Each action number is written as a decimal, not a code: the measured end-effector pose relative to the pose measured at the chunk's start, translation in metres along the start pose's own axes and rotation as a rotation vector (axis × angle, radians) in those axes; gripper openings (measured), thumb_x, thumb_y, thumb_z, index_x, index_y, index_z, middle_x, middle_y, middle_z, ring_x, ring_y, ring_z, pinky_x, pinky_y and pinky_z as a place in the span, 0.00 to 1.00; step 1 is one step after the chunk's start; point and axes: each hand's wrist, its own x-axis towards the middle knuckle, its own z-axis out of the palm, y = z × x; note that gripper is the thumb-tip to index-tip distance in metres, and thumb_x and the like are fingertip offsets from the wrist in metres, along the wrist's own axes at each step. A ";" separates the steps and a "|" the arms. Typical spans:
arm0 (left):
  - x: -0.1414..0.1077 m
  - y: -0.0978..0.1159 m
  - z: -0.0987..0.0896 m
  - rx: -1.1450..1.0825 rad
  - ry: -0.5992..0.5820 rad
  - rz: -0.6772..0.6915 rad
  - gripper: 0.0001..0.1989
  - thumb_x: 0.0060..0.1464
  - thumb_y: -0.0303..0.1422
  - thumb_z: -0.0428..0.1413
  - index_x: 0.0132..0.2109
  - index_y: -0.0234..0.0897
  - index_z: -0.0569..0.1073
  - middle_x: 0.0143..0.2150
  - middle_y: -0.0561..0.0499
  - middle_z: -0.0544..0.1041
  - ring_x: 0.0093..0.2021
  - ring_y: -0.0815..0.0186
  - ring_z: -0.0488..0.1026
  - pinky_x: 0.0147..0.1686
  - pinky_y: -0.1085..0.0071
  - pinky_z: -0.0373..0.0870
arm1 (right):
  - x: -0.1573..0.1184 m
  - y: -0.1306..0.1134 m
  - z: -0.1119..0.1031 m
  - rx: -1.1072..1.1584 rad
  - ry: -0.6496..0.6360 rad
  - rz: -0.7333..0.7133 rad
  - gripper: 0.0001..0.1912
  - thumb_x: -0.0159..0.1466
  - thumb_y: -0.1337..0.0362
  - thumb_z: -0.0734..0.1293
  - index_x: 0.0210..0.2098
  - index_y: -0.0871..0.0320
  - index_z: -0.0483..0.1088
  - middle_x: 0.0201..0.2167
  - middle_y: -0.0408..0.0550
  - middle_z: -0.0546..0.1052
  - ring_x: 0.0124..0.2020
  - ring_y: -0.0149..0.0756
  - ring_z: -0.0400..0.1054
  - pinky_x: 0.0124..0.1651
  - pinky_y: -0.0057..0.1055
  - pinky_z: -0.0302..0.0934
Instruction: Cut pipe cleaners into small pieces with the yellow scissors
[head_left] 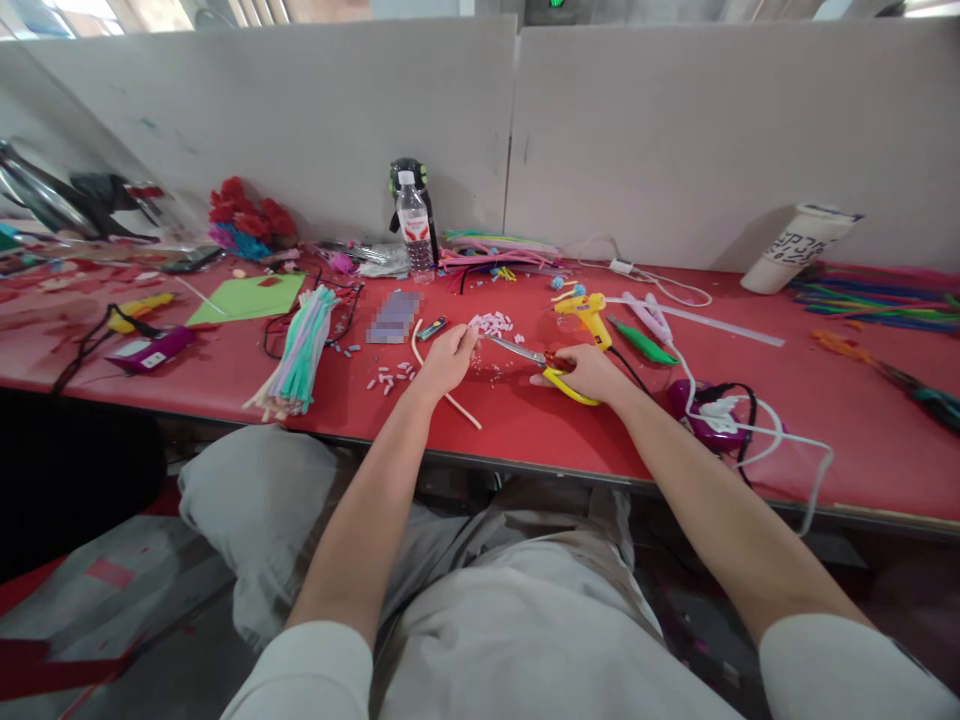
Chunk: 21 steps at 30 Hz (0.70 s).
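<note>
My right hand [589,372] is closed around the yellow handles of a pair of scissors [517,349], whose blades point left. The blade tips are close to the fingertips of my left hand [448,360]. Those fingers are pinched together, and what they hold is too small to make out. Just beyond the blades lies a heap of short pale pink cut pieces [495,323]. More cut pieces [388,378] are scattered left of my left hand. A cream-coloured fuzzy stem [465,411] passes beneath my left wrist on the red table.
Left of my hands lies a bundle of pastel pipe cleaners [304,350]. A utility knife [432,329] and a water bottle [415,230] are farther back. A yellow glue gun [585,315], green-handled tool [645,343] and purple power strip [709,415] with cables are to the right.
</note>
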 end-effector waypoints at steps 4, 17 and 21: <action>0.000 0.000 0.000 -0.001 -0.004 0.004 0.22 0.66 0.47 0.41 0.32 0.36 0.65 0.29 0.50 0.70 0.30 0.68 0.68 0.32 0.71 0.63 | 0.000 0.001 0.001 0.000 0.003 -0.009 0.34 0.48 0.31 0.67 0.20 0.56 0.58 0.18 0.39 0.59 0.22 0.28 0.51 0.26 0.30 0.44; 0.000 0.001 0.000 -0.031 -0.013 -0.016 0.21 0.66 0.46 0.42 0.32 0.36 0.65 0.27 0.52 0.69 0.27 0.69 0.66 0.31 0.72 0.62 | 0.003 0.004 0.003 -0.008 0.035 -0.009 0.33 0.48 0.32 0.68 0.19 0.57 0.59 0.17 0.40 0.60 0.21 0.28 0.51 0.25 0.30 0.43; 0.000 0.001 0.000 -0.021 -0.009 -0.013 0.21 0.66 0.46 0.42 0.32 0.36 0.65 0.27 0.52 0.69 0.28 0.69 0.66 0.31 0.71 0.63 | 0.001 0.003 0.002 0.012 0.026 -0.018 0.34 0.49 0.31 0.67 0.19 0.57 0.58 0.18 0.39 0.60 0.21 0.27 0.51 0.25 0.30 0.43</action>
